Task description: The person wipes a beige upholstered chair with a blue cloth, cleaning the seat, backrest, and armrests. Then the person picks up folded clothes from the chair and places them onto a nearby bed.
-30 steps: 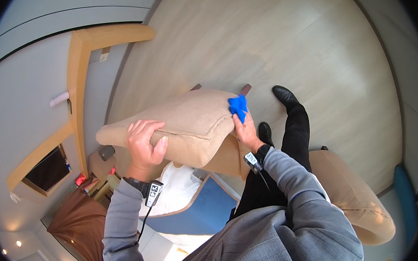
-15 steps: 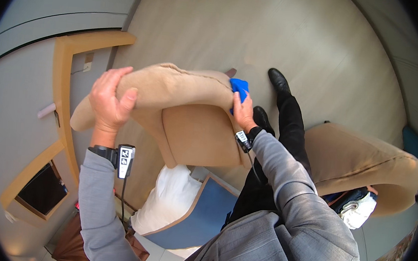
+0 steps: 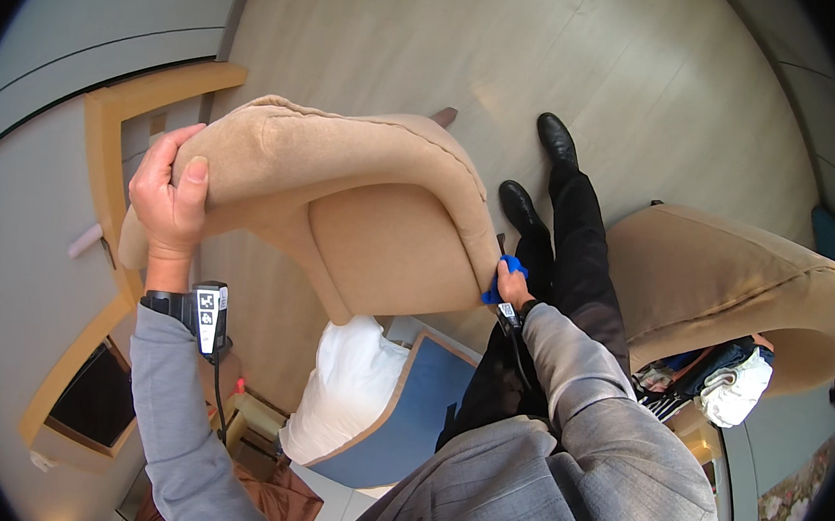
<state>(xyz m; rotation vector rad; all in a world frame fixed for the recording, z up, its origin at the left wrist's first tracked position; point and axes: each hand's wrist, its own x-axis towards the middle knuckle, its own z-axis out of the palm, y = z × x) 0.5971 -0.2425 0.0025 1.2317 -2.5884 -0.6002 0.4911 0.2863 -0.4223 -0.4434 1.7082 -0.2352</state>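
Note:
A tan upholstered armchair [image 3: 379, 247] stands in front of me, its curved back and arms wrapping round the seat. My left hand [image 3: 170, 195] is closed on the left end of its rounded back, thumb on the near side and fingers over the far edge. In my right hand [image 3: 513, 288] is a bunched blue cloth [image 3: 512, 265], pressed against the front end of the chair's right arm. The cloth hides part of the fingers. Each wrist carries a black strap with a small device and a cable.
A second tan armchair [image 3: 727, 280] stands to the right, with a white cloth bundle [image 3: 737, 387] and dark folded items on its seat. Nearer me lie white bedding [image 3: 352, 365] and a blue panel with a tan border [image 3: 407, 425]. A wooden frame [image 3: 105, 160] lines the left wall.
My right hand has slid the blue cloth along the chair's right arm, down toward its front end. In view, the chair and my left hand have shifted slightly left.

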